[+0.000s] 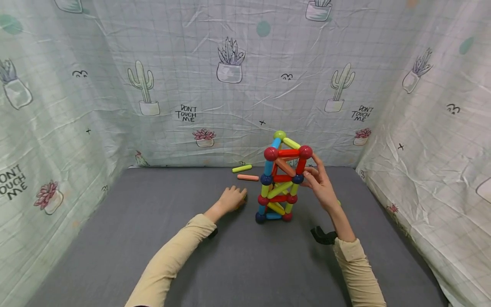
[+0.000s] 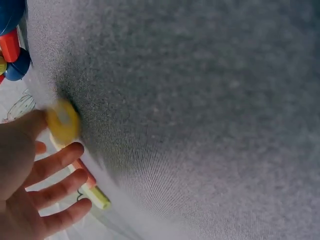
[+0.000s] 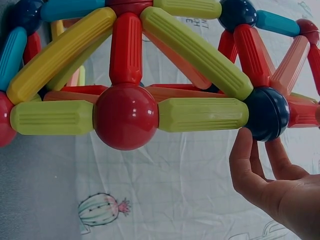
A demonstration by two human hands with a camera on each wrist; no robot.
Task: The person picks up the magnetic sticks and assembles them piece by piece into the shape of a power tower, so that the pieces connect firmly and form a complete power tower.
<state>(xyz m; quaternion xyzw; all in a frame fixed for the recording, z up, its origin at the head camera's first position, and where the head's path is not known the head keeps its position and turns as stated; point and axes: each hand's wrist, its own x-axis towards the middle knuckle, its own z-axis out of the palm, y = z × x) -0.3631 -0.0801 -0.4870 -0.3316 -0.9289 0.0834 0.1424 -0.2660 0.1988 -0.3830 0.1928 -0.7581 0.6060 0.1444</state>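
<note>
A tall tower [image 1: 280, 189] of coloured sticks and balls stands on the grey table, right of centre. My right hand [image 1: 321, 185] grips its right side, the index finger reaching up to a red ball [image 1: 305, 152] at the top. In the right wrist view, bent fingers press against a dark blue ball [image 3: 267, 114] where several sticks meet. Left of the tower, my left hand [image 1: 230, 199] is low over the table. Between its thumb and index finger is a blurred yellow building piece [image 2: 64, 121]; the other fingers are spread.
A yellow-green stick [image 1: 242, 169] and an orange stick [image 1: 247, 177] lie near the table's back edge. Another yellow-green piece [image 1: 339, 202] is partly hidden behind my right wrist. A patterned cloth [image 1: 172, 81] hangs behind and along both sides of the table [image 1: 126, 238].
</note>
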